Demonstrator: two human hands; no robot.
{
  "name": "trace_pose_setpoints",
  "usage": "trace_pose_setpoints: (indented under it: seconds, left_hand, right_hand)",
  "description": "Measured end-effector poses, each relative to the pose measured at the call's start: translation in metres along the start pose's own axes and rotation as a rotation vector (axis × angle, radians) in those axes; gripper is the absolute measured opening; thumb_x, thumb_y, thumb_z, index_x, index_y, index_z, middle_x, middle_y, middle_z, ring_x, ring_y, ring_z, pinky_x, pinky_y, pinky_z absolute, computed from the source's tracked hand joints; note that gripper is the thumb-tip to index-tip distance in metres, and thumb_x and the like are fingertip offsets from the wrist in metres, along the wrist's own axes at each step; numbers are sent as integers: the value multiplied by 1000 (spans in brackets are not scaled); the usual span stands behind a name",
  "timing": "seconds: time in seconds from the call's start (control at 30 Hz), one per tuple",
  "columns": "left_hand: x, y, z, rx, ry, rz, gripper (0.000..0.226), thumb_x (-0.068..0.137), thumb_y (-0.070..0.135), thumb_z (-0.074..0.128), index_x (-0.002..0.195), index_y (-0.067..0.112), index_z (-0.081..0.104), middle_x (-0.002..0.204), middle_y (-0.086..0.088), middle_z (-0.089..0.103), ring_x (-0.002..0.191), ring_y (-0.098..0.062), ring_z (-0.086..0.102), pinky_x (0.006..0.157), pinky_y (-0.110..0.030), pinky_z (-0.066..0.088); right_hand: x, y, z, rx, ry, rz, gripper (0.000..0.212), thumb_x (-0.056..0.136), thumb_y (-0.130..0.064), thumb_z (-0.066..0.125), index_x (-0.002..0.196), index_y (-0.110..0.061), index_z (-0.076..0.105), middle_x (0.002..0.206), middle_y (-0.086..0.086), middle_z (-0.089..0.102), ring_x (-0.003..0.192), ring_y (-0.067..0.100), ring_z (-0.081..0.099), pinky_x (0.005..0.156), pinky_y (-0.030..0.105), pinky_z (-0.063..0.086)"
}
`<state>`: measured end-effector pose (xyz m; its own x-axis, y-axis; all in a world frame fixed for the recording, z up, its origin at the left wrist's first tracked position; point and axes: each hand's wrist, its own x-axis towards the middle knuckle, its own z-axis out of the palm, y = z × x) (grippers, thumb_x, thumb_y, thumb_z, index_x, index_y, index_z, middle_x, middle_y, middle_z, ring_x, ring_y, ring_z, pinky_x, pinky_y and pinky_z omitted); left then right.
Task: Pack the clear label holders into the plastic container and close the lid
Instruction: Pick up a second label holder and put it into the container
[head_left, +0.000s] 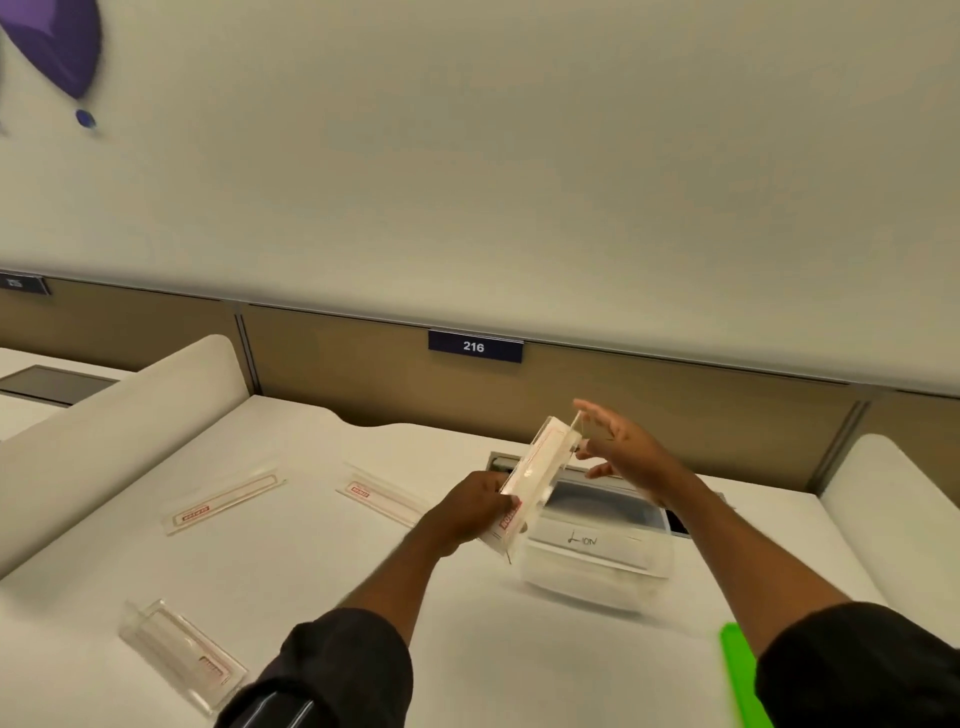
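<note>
From the head camera we see our left hand (470, 506) gripping the lower end of a stack of holders (530, 483), tilted up and away over the near left corner of the open container (597, 551) on the white desk (311, 545). Our right hand (626, 452) is at the stack's upper end, fingers (592, 410) spread wide, fingertips close to the top edge, though blur hides whether they touch. Three more holders lie flat on the desk: one far left (223, 501), one centre (382, 491), one near left (182, 652), and a green strip (743, 675) shows at the lower right.
</note>
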<state>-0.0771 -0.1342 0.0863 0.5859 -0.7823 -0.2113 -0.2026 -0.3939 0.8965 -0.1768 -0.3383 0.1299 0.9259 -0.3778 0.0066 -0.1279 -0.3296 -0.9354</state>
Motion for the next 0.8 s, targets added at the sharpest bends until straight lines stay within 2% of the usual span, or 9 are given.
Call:
trace_pose_setpoints:
  seconds: [0.07, 0.17, 0.23, 0.3, 0.4, 0.47, 0.6, 0.73, 0.8]
  left_hand:
    - [1, 7, 9, 12, 0, -4, 35, 96, 14, 49, 130, 15, 59, 112, -4, 69, 83, -15, 68, 63, -17, 51]
    - [0, 12, 19, 10, -4, 1, 36, 94, 12, 49, 127, 16, 62, 116, -7, 68, 86, -18, 69, 68, -21, 53]
    - [0, 15, 24, -28, -9, 25, 35, 93, 14, 52, 125, 20, 65, 115, -5, 69, 87, -20, 70, 72, -29, 57]
    - [-1, 17, 25, -121, 9, 42, 33, 93, 14, 57, 123, 21, 66, 112, -4, 70, 86, -19, 68, 68, -33, 58]
    - [0, 22, 25, -259, 79, 47, 26, 93, 15, 61, 117, 20, 69, 110, -7, 70, 85, -20, 67, 71, -41, 58]
    - [1, 25, 22, -327, 122, 36, 23, 93, 27, 60, 107, 15, 74, 103, -12, 73, 83, -24, 67, 73, -41, 57]
    - [10, 26, 10, -501, 173, -1, 51, 92, 49, 52, 105, 3, 72, 101, -13, 75, 89, -27, 72, 75, -34, 59]
    - [22, 26, -1, -550, 202, 69, 42, 92, 38, 57, 102, -1, 71, 104, -17, 73, 101, -33, 68, 91, -40, 55]
    - [27, 27, -2, -559, 230, 93, 37, 93, 33, 58, 99, -1, 72, 103, -19, 72, 103, -34, 67, 93, -40, 54]
  right_hand:
    - [-5, 10, -13, 34, -24, 32, 50, 92, -13, 58, 139, -23, 45, 116, 0, 63, 95, 23, 62, 75, 34, 57]
    - [-9, 22, -28, 27, 32, 30, 46, 90, -10, 61, 134, -16, 51, 109, 5, 65, 92, 19, 64, 79, 35, 56]
    - [-13, 27, -37, 34, 83, 30, 41, 88, -7, 63, 128, -13, 56, 102, 5, 66, 87, 14, 64, 75, 25, 54]
    - [-15, 32, -43, 69, 111, 45, 31, 87, -7, 65, 117, -13, 63, 97, 6, 67, 83, 12, 62, 72, 20, 51]
    - [-17, 40, -52, 202, 106, 86, 21, 85, -7, 66, 105, -14, 67, 96, 11, 68, 85, 19, 63, 78, 35, 51]
    - [-16, 43, -55, 292, 131, 105, 20, 84, -6, 67, 104, -10, 67, 92, 8, 65, 82, 20, 61, 76, 39, 51]
    - [-13, 41, -56, 390, 239, 122, 21, 84, -7, 68, 105, -6, 66, 85, 7, 63, 77, 19, 58, 74, 41, 52]
    - [-8, 40, -55, 431, 321, 137, 25, 85, -8, 68, 109, -7, 63, 87, 8, 65, 78, 21, 60, 74, 43, 55]
    - [-6, 40, -55, 457, 351, 133, 30, 84, -7, 68, 113, -8, 61, 88, 8, 64, 75, 21, 61, 74, 43, 55]
